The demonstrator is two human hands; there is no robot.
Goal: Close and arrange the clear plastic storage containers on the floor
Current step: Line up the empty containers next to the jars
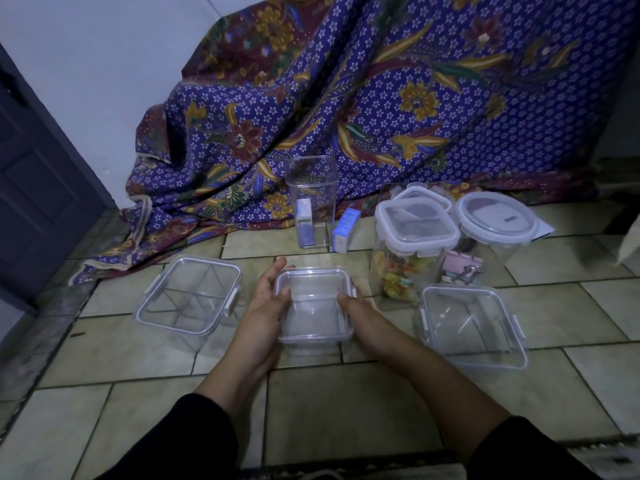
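A small square clear container (313, 306) with its lid on sits at the centre of the tiled floor. My left hand (265, 299) grips its left side and my right hand (358, 311) grips its right side. A lidded square container (188, 296) stands to the left and another (472, 323) to the right. Behind on the right stand a tall lidded container (415, 244) with colourful contents, a round lidded container (495, 223) and a further lidded one (424, 195). A tall container without a lid (311, 199) stands at the back with a small box inside.
A purple patterned cloth (381, 98) drapes over something along the back and spills onto the floor. A small blue-white box (344, 230) stands beside the tall lidless container. A dark door (38, 174) is at the left. A rug edge (346, 469) lies near my arms.
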